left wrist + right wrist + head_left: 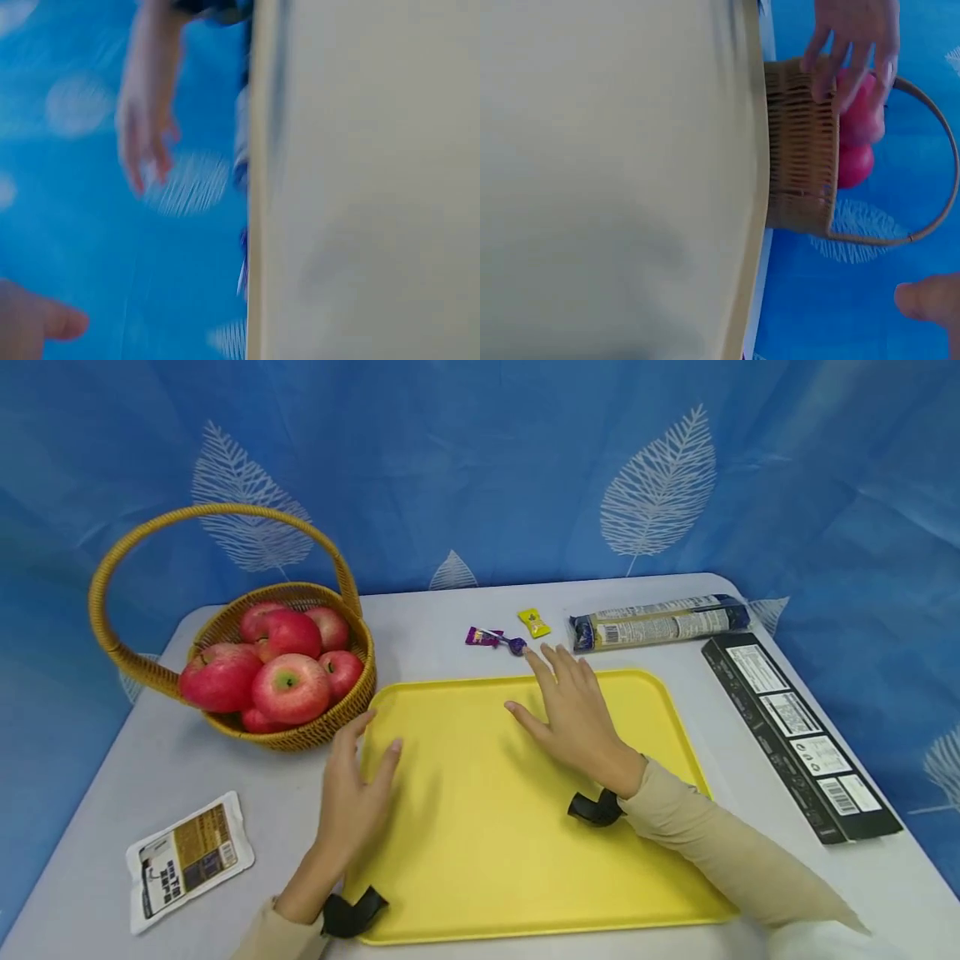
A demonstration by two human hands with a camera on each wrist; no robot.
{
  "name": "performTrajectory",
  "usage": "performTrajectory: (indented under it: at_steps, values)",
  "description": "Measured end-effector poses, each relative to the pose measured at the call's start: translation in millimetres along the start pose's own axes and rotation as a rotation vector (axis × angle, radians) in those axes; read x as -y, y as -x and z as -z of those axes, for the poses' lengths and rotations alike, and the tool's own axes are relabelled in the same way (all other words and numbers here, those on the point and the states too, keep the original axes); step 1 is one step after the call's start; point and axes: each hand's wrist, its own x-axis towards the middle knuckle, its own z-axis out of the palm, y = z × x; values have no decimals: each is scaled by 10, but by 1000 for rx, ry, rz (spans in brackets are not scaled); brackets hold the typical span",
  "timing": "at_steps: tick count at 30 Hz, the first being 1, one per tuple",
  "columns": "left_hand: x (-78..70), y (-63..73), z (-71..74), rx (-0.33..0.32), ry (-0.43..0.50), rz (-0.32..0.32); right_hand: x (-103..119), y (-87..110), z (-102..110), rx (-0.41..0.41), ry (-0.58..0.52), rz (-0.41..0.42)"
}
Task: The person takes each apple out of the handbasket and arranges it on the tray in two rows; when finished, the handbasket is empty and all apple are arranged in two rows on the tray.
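While hands (pixel 573 714) (pixel 354 797) hover, basket (pixel 300 739) flanks tray (pixel 480 835).

A: Sleeves?
B: Beige, plain, long. Left sleeve (pixel 277 937) mostly out of frame; right sleeve (pixel 727 843) shows more, lightly creased, snug at the wrist.
A: Wrists?
B: One small black piece each, bent shape: left wrist piece (pixel 351 915), right wrist piece (pixel 596 810). Strap or mount, can't tell.
A: Hands?
B: Left hand (pixel 354 802), right hand (pixel 573 718), both bare.
A: Other clothing?
B: White cloth (pixel 832 942) by the right sleeve, bottom edge.
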Motion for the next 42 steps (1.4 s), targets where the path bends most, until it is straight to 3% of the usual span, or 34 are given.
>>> performTrajectory:
  at_steps: [3,6,8,10,14,17,24,30,33,38,42]
  values:
    - [179,52,222,-224,119,108,145,-73,-104,-100,-33,118]
    - [410,-38,364,-426,177,186,326,-212,-220,-183,-112,250]
    - [520,-119,419,-501,177,227,466,-330,-304,-219,-179,343]
    - [616,-183,449,-530,180,263,613,-463,-399,-236,-246,426]
    - [708,-225,487,-499,208,338,931,-748,-606,-233,-328,535]
    - [765,-217,513,-482,263,347,1190,-956,-747,-214,-339,563]
    - [802,-206,554,-465,288,335,1638,-1296,-930,-68,-355,534]
    - [789,-180,564,-453,286,328,1751,-1331,-956,87,-395,505]
    - [800,-174,571,-453,285,322,1753,-1278,-934,55,-432,486]
    - [822,-161,582,-428,287,311,1617,-1120,-884,-128,-549,443]
    - [815,-136,612,-409,263,323,1459,-974,-882,-240,-569,439]
